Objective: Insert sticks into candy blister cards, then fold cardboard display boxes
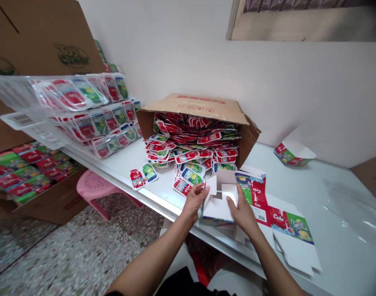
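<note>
Both hands work a small white cardboard box point(220, 203) at the near edge of the white table point(345, 255). My left hand point(194, 200) grips the box's left wall, fingers curled over its flap. On the right side, my right hand point(242, 211) presses the other flap with closed fingers. The box is half folded, its white inside showing. Just beyond it lie flat printed carton blanks point(262, 193) in red and green.
A tipped brown carton point(203, 109) spills several red and green candy packets point(191, 152) onto the table. Clear trays of packets point(92, 111) stack at left. Two loose packets point(143, 176) lie near the edge. A pink stool point(94, 187) stands below. Another folded box point(291, 154) sits at the back right.
</note>
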`<state>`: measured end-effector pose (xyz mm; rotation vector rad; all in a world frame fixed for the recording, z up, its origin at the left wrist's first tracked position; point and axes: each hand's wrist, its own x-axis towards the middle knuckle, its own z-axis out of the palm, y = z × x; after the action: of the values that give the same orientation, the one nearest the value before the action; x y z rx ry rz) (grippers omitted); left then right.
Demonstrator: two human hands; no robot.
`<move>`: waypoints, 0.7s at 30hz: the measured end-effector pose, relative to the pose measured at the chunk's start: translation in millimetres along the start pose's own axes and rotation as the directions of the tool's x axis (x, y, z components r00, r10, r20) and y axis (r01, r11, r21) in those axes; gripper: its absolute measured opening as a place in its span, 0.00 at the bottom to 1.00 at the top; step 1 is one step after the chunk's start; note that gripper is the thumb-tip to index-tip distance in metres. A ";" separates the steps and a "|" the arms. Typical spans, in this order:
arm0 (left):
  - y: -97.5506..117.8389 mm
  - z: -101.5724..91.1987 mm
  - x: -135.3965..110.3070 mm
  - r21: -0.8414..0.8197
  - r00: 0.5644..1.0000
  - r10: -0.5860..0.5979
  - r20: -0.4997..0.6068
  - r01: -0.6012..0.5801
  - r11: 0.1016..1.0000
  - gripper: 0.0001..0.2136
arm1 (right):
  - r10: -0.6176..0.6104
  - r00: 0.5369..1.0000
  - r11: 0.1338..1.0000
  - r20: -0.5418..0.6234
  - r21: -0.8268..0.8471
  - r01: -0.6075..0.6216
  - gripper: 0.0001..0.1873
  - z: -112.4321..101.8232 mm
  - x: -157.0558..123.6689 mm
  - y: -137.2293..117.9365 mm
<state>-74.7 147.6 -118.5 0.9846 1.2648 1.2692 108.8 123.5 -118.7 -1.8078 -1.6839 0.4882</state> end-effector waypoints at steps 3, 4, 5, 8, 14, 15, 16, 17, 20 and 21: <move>-1.0 6.7 5.3 0.121 1.000 -0.002 -0.014 0.003 0.993 0.29 | 0.038 0.999 0.999 0.017 0.008 -0.038 0.38 -2.2 -3.3 -1.7; -0.7 7.4 6.1 0.177 1.000 0.015 -0.026 -0.010 0.984 0.28 | 0.044 0.999 0.999 0.021 0.005 -0.044 0.37 -2.8 -4.3 -2.8; 0.1 7.7 6.7 0.239 0.999 0.038 -0.036 -0.029 0.971 0.26 | 0.045 0.999 0.999 0.025 -0.005 -0.045 0.37 -3.5 -5.0 -4.2; 4.4 8.4 7.0 0.423 0.991 0.121 -0.050 -0.089 0.902 0.18 | 0.032 0.999 0.998 0.029 -0.061 -0.030 0.35 -5.8 -7.0 -9.0; 14.0 17.1 1.3 0.653 0.982 0.185 -0.040 -0.115 0.749 0.10 | -0.003 0.999 0.987 0.037 -0.157 0.009 0.35 -9.6 -9.5 -11.3; 15.9 18.7 0.8 0.676 0.981 0.191 -0.032 -0.120 0.727 0.11 | -0.008 0.999 0.986 0.041 -0.167 0.015 0.35 -9.9 -9.5 -11.2; 18.0 20.0 0.6 0.697 0.980 0.198 -0.018 -0.130 0.705 0.12 | -0.015 0.999 0.984 0.042 -0.176 0.022 0.36 -9.9 -9.5 -11.4; 20.1 20.9 0.6 0.715 0.979 0.205 -0.001 -0.143 0.684 0.14 | -0.021 0.999 0.982 0.041 -0.186 0.029 0.36 -9.8 -9.6 -11.8; 24.4 21.2 1.7 0.755 0.974 0.218 0.063 -0.189 0.628 0.20 | -0.039 0.999 0.980 0.030 -0.193 0.044 0.36 -8.2 -12.6 -12.5; 24.4 20.3 2.0 0.760 0.972 0.217 0.090 -0.208 0.616 0.21 | -0.040 0.999 0.982 0.026 -0.182 0.044 0.36 -7.5 -14.4 -11.8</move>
<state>-57.9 154.7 -92.5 1.7851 1.7943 0.8725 102.9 108.0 -107.3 -1.8963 -1.8298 0.3466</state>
